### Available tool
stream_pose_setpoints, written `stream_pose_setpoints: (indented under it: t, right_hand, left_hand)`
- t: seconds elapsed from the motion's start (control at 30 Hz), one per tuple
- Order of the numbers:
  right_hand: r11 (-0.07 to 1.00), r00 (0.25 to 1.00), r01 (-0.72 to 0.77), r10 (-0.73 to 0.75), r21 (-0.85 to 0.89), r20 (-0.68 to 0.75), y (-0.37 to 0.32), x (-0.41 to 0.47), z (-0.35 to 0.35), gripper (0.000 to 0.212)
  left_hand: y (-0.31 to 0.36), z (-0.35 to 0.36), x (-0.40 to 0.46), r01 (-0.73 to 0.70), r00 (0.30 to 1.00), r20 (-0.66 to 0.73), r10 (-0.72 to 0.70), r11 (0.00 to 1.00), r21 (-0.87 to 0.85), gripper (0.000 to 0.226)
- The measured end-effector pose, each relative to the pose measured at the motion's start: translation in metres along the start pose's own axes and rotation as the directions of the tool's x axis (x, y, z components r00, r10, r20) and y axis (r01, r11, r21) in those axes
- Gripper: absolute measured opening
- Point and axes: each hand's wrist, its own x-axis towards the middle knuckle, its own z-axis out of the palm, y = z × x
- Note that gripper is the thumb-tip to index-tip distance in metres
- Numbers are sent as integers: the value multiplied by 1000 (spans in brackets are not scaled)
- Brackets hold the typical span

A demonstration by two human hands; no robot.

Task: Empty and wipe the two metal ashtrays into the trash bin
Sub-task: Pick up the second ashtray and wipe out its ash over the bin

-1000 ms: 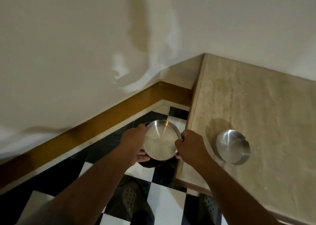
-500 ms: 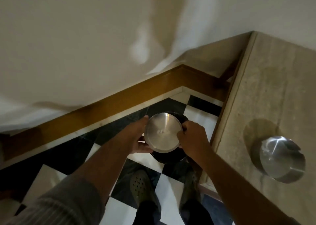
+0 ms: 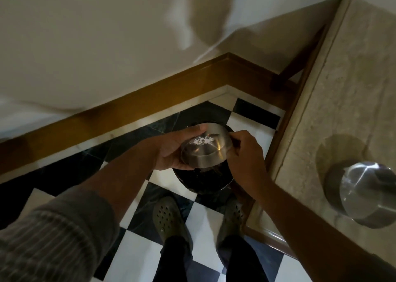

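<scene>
Both hands hold one metal ashtray (image 3: 205, 147) directly above the trash bin (image 3: 203, 180), a round black bin standing on the checkered floor (image 3: 120, 258). The left hand (image 3: 174, 147) cups the ashtray from the side away from the tabletop (image 3: 342, 110), palm turned up under its wall and the thumb lying along the far rim. The right hand (image 3: 244, 155) closes on the opposite rim, on the tabletop side, fingers pinched against the metal. The ashtray is tilted, its near wall dropped toward the bin and its flat face turned up toward the camera — a patch of pale flecks shows on that face, though whether it is ash or a glint of light cannot be told.

The bin's dark opening shows below and just beyond the ashtray; its contents are too dark to make out. The second ashtray (image 3: 368, 196) sits on the beige stone tabletop, well apart from the bin, near the frame edge, casting a round shadow on the stone beside it. It appears to rest upside down, but that is not certain.

Close to the bin on the near side stand the person's two feet in olive perforated clogs (image 3: 169, 219), on the black and white tiles. A brown skirting board (image 3: 128, 103) runs along the wall (image 3: 85, 35) beyond the bin — it meets the tabletop's edge at the corner.
</scene>
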Motion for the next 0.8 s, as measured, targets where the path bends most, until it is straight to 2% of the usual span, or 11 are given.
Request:
stream_pose_setpoints:
  t: [0.13,0.23,0.27,0.3,0.37,0.4,0.43,0.5,0.57,0.7,0.8]
  right_hand:
    - [999,998,47,-48,27,29,3,-3,2,33]
    - [997,995,72,-74,33,71,4,-5,-4,41]
    - [996,991,83,-86,34,99,4,-5,-7,44]
    - [995,986,101,-103,26,133,5,-5,-9,48]
    - [987,969,159,-151,-28,197,6,-6,-11,57]
    - [978,959,198,-179,-66,220,8,-7,-12,61]
    - [966,948,239,-209,-103,240,10,-7,-11,65]
    - [931,926,319,-267,-178,265,17,-6,-10,68]
    - [892,906,387,-321,-234,274,24,-7,-10,71]
    - [832,874,440,-311,-338,373,25,-11,-15,76]
    - [731,831,537,-370,-422,416,30,-14,-20,70]
  left_hand:
    - [-2,7,3,-25,996,83,11,984,175,76]
    - [-1,19,8,-74,996,67,55,944,322,51]
    - [-1,23,12,-104,994,30,101,901,421,52]
    - [-2,25,15,-129,987,-12,161,826,549,66]
    - [-7,26,23,-131,950,-88,299,639,758,121]
    - [-10,26,26,-122,924,-107,366,550,826,138]
    - [-13,26,27,-110,899,-111,423,465,878,145]
    - [-17,27,25,-101,848,-82,523,312,945,145]
    - [-19,24,23,-107,802,-41,597,211,972,145]
    - [-23,14,21,-118,703,63,709,29,993,143]
    - [-25,11,21,-125,668,132,732,-65,990,139]
